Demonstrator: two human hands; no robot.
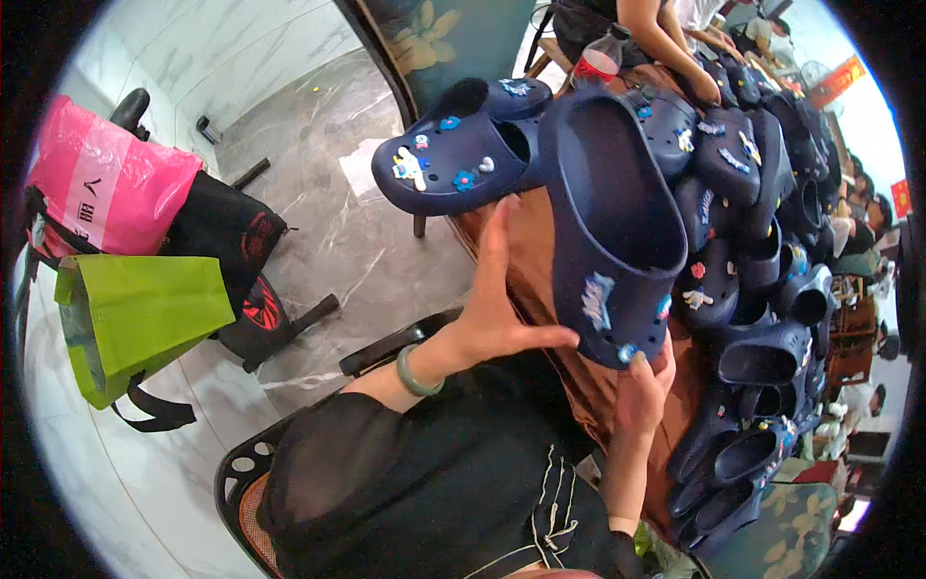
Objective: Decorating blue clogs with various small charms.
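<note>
A navy clog (617, 183) is tilted up before me, its open heel pointing away and its toe toward me. Charms dot the toe, among them a pale one (596, 302). My right hand (644, 391) grips the toe from below, its thumb beside a small round blue charm (627, 354). On the other side, my left hand (487, 323) is open, with thumb and forefinger spread wide. That thumb's tip reaches the toe's left edge, while the forefinger points up toward another navy clog (449, 159) with flower and cartoon charms.
Many navy clogs (762, 357) are heaped along the right of the brown-covered table (526, 241). A bottle (598, 58) stands at the far end, near another person's arm (666, 43). Leftward, a green bag (145, 309) and a pink bag (111, 179) lie over a black chair.
</note>
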